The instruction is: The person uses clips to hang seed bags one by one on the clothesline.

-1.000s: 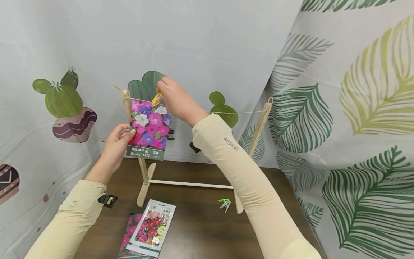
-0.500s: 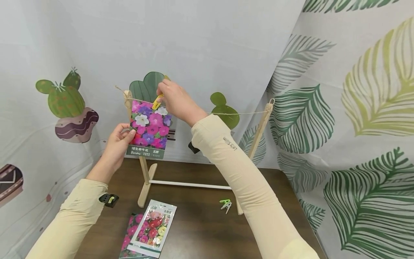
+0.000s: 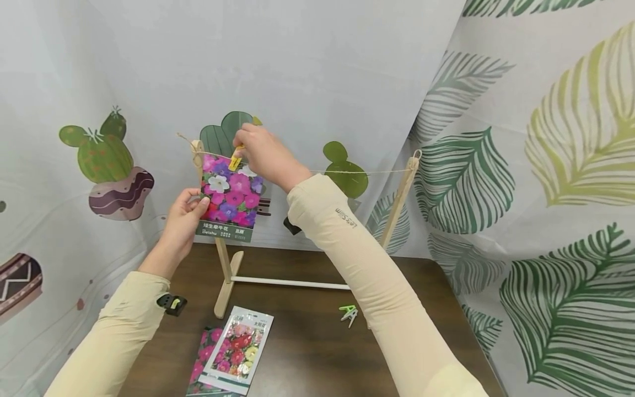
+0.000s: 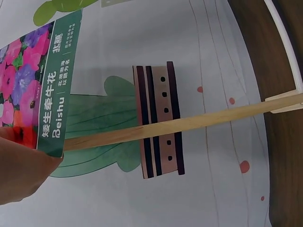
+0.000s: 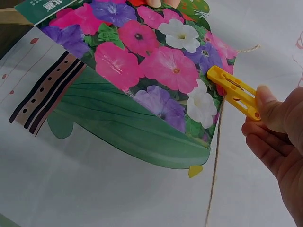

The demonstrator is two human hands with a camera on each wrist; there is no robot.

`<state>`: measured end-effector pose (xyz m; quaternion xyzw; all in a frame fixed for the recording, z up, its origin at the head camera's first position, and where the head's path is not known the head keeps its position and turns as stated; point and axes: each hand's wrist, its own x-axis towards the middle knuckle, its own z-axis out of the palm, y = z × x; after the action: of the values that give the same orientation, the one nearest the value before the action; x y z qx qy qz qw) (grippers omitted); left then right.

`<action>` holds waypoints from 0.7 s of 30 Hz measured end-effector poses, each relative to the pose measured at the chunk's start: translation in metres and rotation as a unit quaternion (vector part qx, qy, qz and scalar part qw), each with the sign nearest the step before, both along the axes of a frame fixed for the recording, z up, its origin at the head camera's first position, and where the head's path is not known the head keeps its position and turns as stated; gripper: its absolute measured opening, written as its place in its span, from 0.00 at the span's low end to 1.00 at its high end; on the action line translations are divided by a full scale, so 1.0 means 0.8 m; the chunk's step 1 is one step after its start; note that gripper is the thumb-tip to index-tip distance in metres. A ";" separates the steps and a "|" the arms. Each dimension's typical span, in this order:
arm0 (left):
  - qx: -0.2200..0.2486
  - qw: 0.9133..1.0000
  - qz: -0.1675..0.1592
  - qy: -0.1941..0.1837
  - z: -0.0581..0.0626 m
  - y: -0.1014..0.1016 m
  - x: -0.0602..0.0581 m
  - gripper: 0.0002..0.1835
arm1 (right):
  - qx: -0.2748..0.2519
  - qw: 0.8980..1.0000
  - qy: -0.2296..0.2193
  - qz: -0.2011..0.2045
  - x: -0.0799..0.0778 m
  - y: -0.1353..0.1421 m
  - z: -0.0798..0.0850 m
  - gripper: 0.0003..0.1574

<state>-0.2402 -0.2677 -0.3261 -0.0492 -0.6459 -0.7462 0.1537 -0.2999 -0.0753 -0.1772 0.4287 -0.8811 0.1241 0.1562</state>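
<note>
A seed packet (image 3: pixel 230 193) printed with pink, purple and white flowers hangs upright at the twine (image 5: pixel 218 156), near the left post of a wooden stand. My left hand (image 3: pixel 183 218) pinches its left edge, thumb in front. At the packet's top edge, my right hand (image 3: pixel 268 157) pinches a yellow clothespin (image 5: pixel 234 92) by its handle end. In the right wrist view the clothespin's tip lies over the packet's printed face beside the twine. The left wrist view shows the packet's green lower band (image 4: pixel 61 85) and part of my left hand (image 4: pixel 23 170).
Two more seed packets, a white-bordered one (image 3: pixel 238 350) over a pink-flowered one (image 3: pixel 200 358), lie on the dark table (image 3: pixel 307 342). A green clothespin and a whitish one (image 3: pixel 349 313) lie near the stand's right foot. The right post (image 3: pixel 401 201) holds the twine's other end. A white crossbar (image 3: pixel 292 283) joins the feet.
My right hand has shifted slightly left along the packet's top edge with the yellow clothespin, which now stands more upright. My left hand keeps its hold on the packet.
</note>
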 end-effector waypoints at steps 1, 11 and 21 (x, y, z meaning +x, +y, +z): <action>0.006 1.000 -0.002 0.000 0.000 0.000 0.000 0.02 | 0.003 1.000 0.000 -0.002 0.000 -0.001 0.000 0.16; 0.018 1.000 0.007 -0.009 -0.003 -0.004 0.000 0.03 | 0.024 1.000 -0.010 -0.005 0.001 -0.005 -0.004 0.21; 0.012 0.999 0.023 -0.026 -0.006 -0.005 0.001 0.04 | 0.067 0.997 0.020 -0.027 0.002 -0.010 -0.009 0.23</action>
<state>-0.2395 -0.2719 -0.3311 -0.0128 -0.6415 -0.7512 0.1548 -0.2979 -0.0830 -0.1845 0.4167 -0.8954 0.0524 0.1477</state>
